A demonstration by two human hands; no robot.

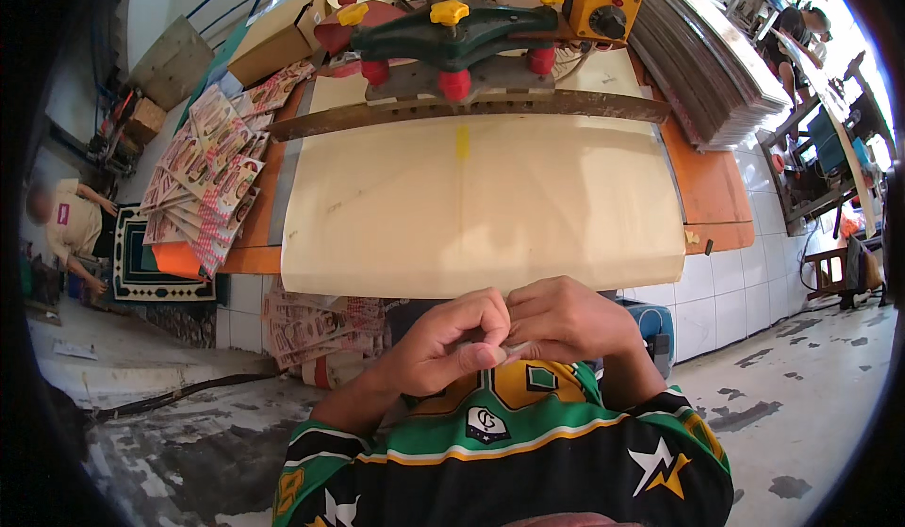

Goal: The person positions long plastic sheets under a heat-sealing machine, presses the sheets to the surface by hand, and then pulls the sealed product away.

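Pale material [515, 349] showed as a thin sliver between the person's two hands, just off the near edge of the bench [712, 197] and in front of the shirt. It was too small and too covered to tell what it was. The left hand [452, 335] had a narrow grip, thumb and forefinger drawn together, seemingly on the sliver's left end. The right hand [571, 318] met it with curled fingers; whether these held the other end, I could not tell.

The step in hand looked like close fingertip work on that piece, away from the machine. As I judged it, a next move called for steady fingers, and for parting the hands before either could reach over the bench.

A broad cream sheet [377, 197] covered the bench's middle and seemed to overhang its near edge. Across the far side ran a metal bar [584, 104], beneath a green clamp frame [452, 41] with yellow knobs. Printed packages [212, 155] lay heaped along the left edge, and a tall stack of flat sheets [707, 56] stood by the far right corner.
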